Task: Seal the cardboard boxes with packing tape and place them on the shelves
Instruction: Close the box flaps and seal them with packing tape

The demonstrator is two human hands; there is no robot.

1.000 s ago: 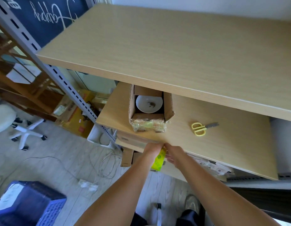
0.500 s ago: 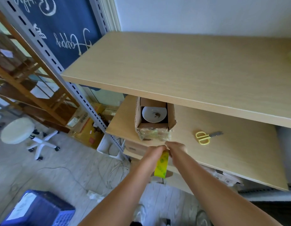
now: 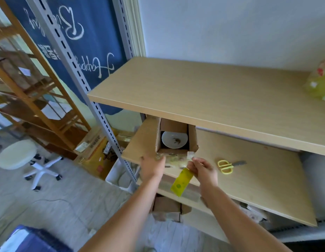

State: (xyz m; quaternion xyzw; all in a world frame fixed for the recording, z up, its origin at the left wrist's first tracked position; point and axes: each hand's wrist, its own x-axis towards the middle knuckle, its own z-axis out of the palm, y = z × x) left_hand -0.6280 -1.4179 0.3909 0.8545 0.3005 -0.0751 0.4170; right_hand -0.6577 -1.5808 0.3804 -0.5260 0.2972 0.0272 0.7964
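An open cardboard box [image 3: 193, 139] stands on the middle shelf [image 3: 249, 171], with a white dish [image 3: 174, 139] inside and its flaps up. Old clear tape covers its near face [image 3: 174, 158]. My left hand [image 3: 152, 167] rests against the box's front left corner. My right hand [image 3: 203, 170] pinches a stretch of clear tape at the box's front right corner, and a yellow tape roll [image 3: 181, 181] hangs below that hand. The tape runs along the box's front between my hands.
Yellow-handled scissors [image 3: 226, 166] lie on the middle shelf to the right of the box. The upper shelf [image 3: 203, 99] overhangs the box and bears a yellow bag [image 3: 320, 82] at the far right. More cardboard [image 3: 167, 208] sits on a lower shelf. A white stool [image 3: 18, 156] stands on the floor at left.
My hands rose from below the shelf edge to the box's front. They spread apart to its two front corners, with tape drawn out between them. The camera tilted upward.
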